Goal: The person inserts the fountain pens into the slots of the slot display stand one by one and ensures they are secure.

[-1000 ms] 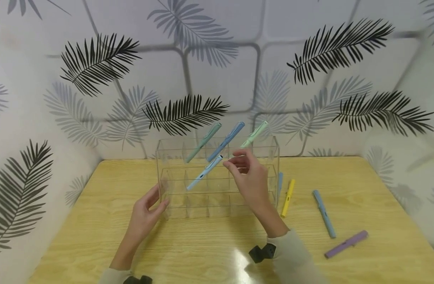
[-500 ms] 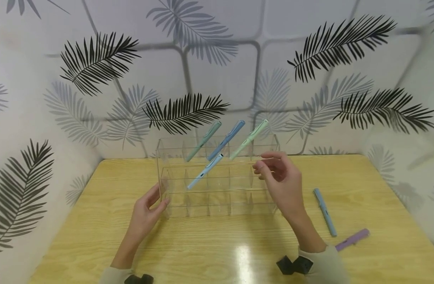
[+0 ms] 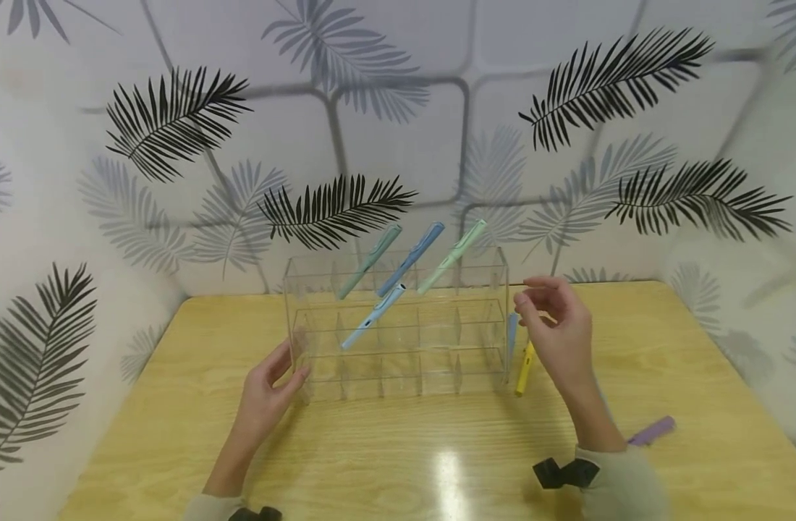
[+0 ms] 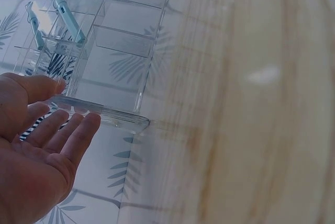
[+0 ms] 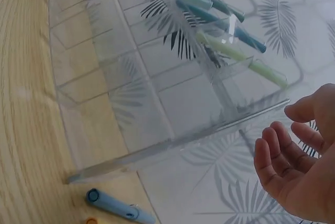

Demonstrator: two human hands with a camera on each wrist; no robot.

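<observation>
A clear tiered pen organizer (image 3: 439, 350) stands on the table. My left hand (image 3: 268, 398) holds its left side panel, thumb on one face and fingers on the other in the left wrist view. Three pens lean in the top row: a teal pen (image 3: 370, 262), a blue pen (image 3: 411, 259) and a mint green pen (image 3: 451, 257). In the row below leans a light blue pen (image 3: 373, 316). My right hand (image 3: 561, 333), fingers loosely bent and holding nothing, hovers just right of the organizer, near a yellow pen (image 3: 524, 373) and another blue pen (image 3: 512, 333).
A purple pen (image 3: 652, 432) lies on the wooden table (image 3: 346, 463) at the right, partly covered by my right forearm. One more bluish pen (image 3: 603, 398) is almost hidden behind that forearm. A leaf-patterned backdrop (image 3: 398, 145) rises behind the table.
My right hand has moved right, from beside the mint green pen to past the organizer's right side. The left hand stays on the organizer's left side.
</observation>
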